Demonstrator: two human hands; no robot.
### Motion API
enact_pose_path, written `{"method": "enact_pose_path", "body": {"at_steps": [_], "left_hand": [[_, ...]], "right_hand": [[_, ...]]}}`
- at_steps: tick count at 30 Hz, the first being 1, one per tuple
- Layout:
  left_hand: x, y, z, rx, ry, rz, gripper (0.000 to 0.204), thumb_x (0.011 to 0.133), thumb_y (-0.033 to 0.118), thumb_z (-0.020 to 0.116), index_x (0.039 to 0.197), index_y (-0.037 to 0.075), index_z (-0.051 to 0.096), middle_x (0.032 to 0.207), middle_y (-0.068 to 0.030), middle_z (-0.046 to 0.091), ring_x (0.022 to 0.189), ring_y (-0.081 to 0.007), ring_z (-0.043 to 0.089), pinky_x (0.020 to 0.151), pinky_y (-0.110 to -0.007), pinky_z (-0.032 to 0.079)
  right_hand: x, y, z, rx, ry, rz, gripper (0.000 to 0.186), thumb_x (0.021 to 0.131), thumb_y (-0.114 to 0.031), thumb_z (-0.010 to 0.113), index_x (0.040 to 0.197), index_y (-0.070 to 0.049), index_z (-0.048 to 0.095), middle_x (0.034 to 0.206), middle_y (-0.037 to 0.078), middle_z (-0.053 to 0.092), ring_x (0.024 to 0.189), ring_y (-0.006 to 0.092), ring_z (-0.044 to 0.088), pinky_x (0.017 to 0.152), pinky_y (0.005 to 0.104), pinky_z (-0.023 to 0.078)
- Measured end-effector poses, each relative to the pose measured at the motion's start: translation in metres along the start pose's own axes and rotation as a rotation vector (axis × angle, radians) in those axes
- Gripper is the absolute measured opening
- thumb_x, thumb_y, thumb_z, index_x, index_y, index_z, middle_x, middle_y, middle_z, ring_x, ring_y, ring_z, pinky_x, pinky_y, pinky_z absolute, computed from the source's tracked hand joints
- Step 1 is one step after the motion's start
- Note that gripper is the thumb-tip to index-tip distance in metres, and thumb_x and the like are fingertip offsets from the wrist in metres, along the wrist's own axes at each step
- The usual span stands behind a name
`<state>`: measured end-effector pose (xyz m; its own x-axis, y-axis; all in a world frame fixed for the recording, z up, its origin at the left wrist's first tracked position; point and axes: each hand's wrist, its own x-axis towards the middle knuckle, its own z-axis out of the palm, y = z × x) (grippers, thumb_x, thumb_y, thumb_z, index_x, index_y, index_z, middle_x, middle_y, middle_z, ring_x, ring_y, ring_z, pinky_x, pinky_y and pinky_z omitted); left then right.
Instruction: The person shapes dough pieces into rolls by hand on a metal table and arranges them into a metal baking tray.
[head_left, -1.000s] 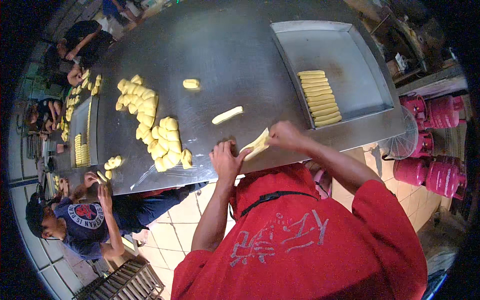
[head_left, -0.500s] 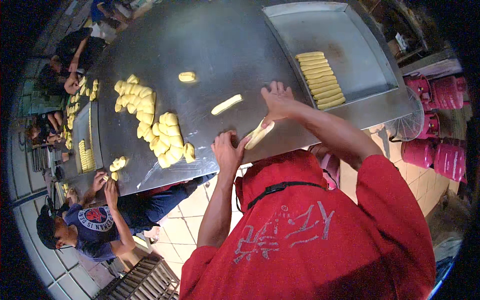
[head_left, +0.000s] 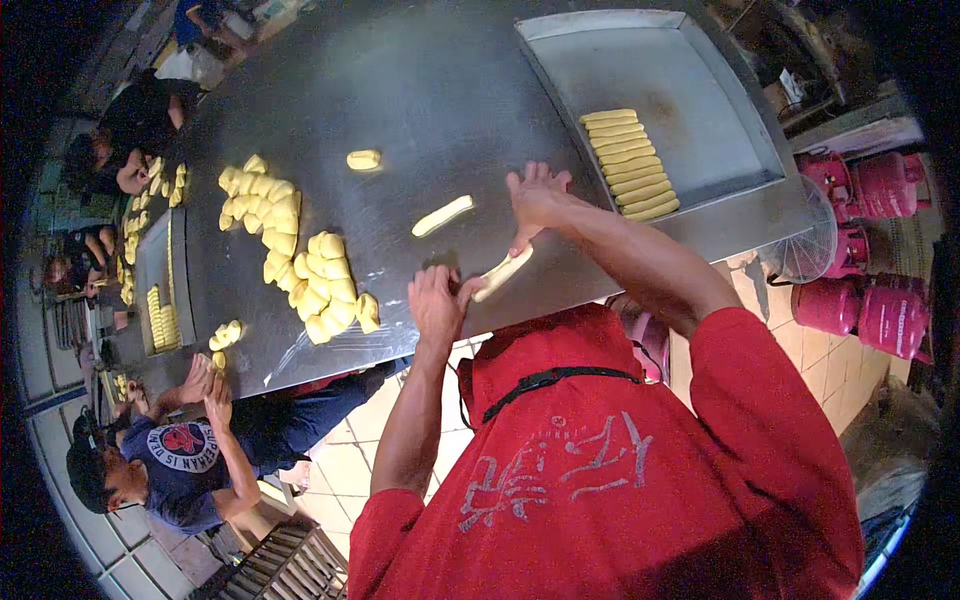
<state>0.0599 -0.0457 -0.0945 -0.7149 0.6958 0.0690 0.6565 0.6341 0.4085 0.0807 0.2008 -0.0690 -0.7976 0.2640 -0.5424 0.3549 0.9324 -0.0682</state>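
On the near edge of the dark metal table lies a pale yellow strip of dough, slanting between my hands. My left hand reaches its thumb to the strip's lower left end, while its bent fingers rest on the tabletop. At the upper right end, my right hand touches the dough with its thumb, its other fingers spread over the metal. Both hands are open, with the strip under the thumbs rather than inside the fingers. Just beyond them lies another flattened dough strip.
A metal tray at the far right holds a row of dough sticks. Left of my hands sits a cluster of dough pieces, with a lone piece farther back. A co-worker's hands work at the left edge. Pink gas cylinders stand right.
The dough strip between my hands looks narrower than before. My hands stay at its two ends with small shifts. The whole view has moved slightly.
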Motion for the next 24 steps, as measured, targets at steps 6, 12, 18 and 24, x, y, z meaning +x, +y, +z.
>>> {"method": "enact_pose_path", "body": {"at_steps": [6,12,18,24], "left_hand": [[0.023,0.025,-0.013,0.147,-0.021,-0.089,0.060,0.063,0.060,0.076,0.078,0.004,0.058,0.082,-0.0133,0.060,0.082,-0.0321,0.058,0.073,-0.045,0.044],[0.022,0.027,-0.021,0.058,-0.148,-0.080,0.060,0.064,0.061,0.075,0.079,0.005,0.058,0.083,-0.0129,0.060,0.085,-0.0319,0.058,0.074,-0.045,0.044],[0.013,0.005,-0.008,0.062,0.010,0.077,0.065,0.068,0.065,0.070,0.082,0.003,0.059,0.079,-0.0147,0.060,0.080,-0.0335,0.057,0.071,-0.045,0.045],[0.024,0.019,-0.010,0.037,0.005,-0.006,0.058,0.071,0.061,0.071,0.077,0.005,0.058,0.076,-0.0135,0.059,0.079,-0.0338,0.056,0.072,-0.044,0.044]], "right_hand": [[-0.025,-0.036,-0.012,-0.029,-0.039,-0.009,0.121,0.041,-0.068,0.083,0.130,-0.002,0.036,0.124,0.020,0.040,0.121,0.0380,0.036,0.083,0.0606,0.039],[-0.022,-0.017,0.008,0.091,0.071,-0.151,0.116,0.040,-0.070,0.082,0.126,-0.003,0.043,0.125,0.020,0.041,0.121,0.0383,0.036,0.083,0.0593,0.037],[-0.021,-0.005,0.009,0.115,0.097,-0.218,0.107,0.047,-0.065,0.082,0.125,-0.002,0.044,0.123,0.023,0.042,0.122,0.0393,0.036,0.089,0.0588,0.033],[-0.014,0.006,0.014,0.162,0.129,-0.220,0.102,0.049,-0.059,0.084,0.125,-0.003,0.045,0.123,0.024,0.041,0.123,0.0400,0.035,0.091,0.0593,0.032]]}}
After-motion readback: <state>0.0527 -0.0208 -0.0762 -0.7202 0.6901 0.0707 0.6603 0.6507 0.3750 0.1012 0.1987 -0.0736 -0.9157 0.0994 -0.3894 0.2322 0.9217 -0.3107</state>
